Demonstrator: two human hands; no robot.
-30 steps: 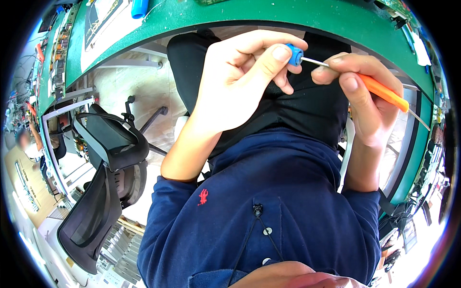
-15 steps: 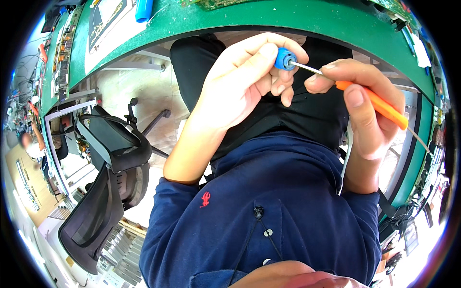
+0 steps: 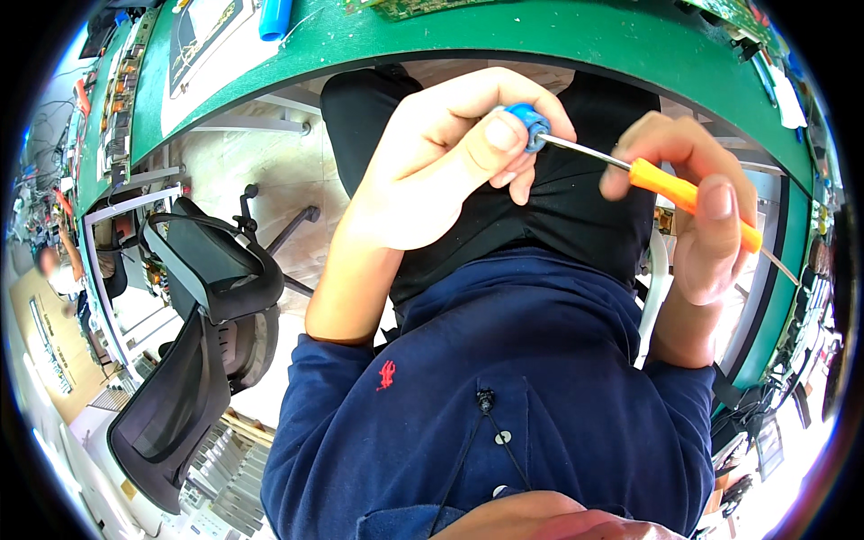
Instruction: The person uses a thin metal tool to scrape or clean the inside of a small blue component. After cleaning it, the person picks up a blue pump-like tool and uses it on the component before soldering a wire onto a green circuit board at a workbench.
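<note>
Between the thumb and fingers of my left hand is a small blue round part with a hollow end turned toward the right. My right hand holds a screwdriver by its orange handle, thumb on the near side and fingers on the far side. Its thin metal shaft points left, and the tip reaches into the opening of the blue part; how deep it goes is hidden. From the handle's rear end a thin metal rod sticks out. Both hands are held above my lap, in front of the bench edge.
Beyond my hands runs a green-topped bench, bearing a blue cylinder, a white sheet with a dark panel and green circuit boards. At left stands a black office chair. Farther left, a person is partly visible.
My left hand has tilted the blue part and shifted slightly left and down. The right index finger has come off the shaft, leaving more of it exposed; the screwdriver's handle has dropped slightly.
</note>
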